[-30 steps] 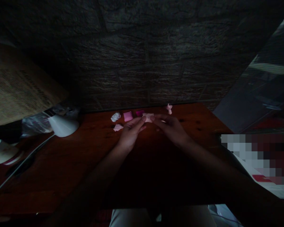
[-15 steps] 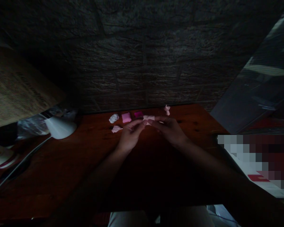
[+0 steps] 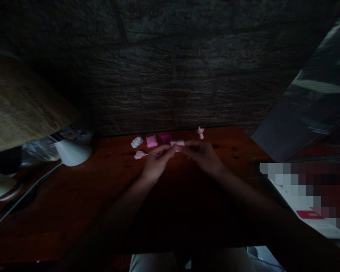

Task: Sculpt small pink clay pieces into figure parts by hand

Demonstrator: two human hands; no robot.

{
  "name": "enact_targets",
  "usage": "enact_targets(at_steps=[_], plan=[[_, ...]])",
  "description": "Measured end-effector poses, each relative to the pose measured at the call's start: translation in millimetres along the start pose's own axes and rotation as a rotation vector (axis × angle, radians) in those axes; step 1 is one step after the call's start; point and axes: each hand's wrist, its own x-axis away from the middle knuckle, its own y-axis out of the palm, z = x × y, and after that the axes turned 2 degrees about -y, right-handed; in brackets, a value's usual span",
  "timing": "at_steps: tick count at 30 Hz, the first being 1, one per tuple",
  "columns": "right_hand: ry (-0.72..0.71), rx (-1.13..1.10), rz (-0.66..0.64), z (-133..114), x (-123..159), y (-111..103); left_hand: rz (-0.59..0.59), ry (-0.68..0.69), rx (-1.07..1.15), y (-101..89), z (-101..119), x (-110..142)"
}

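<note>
A small pale pink piece, soft-looking like modelling clay, is pinched between my two hands above the wooden table. My left hand grips its left side with thumb and fingers, and my right hand grips its right side. Behind my hands lie a magenta square and a pink square block. Left of them sits a lumpy white piece, with a flat pale pink scrap in front. A pale pink shaped piece, narrow in the middle, rests beyond my right hand.
A brick-patterned wall rises behind the table. At left are a white cone-shaped object with a cord, a brown paper bag and a white cup. A grey panel stands at right. The light is dim.
The pale pink piece has turned slightly between my fingertips, and its upper edge looks flatter. My hands keep nearly the same place. The view has shifted very little.
</note>
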Motion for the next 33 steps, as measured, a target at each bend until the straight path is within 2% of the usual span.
enact_targets(at_steps=[5, 12, 17, 24, 28, 33], plan=[[0.046, -0.019, -0.036, 2.3, -1.1, -4.6, 0.009, -0.060, 0.138, -0.7, -1.1, -2.0], [0.013, 0.029, -0.031, 0.0, 0.3, -3.1, 0.000, 0.003, 0.169, -0.7, 0.0, -2.3], [0.027, -0.047, 0.003, 0.4, -0.3, -2.7, 0.005, 0.044, 0.069, 0.5, -0.6, -1.4], [-0.018, -0.011, -0.005, 0.9, -0.4, -1.5, 0.006, 0.047, -0.003, 0.3, -0.9, -1.1], [-0.029, 0.028, -0.014, -0.2, 1.8, -1.6, 0.014, 0.068, 0.004, 0.6, 1.3, -0.7], [-0.002, 0.025, 0.004, -2.6, 2.1, 1.6, 0.020, 0.015, 0.047, 1.4, 2.6, -0.1]])
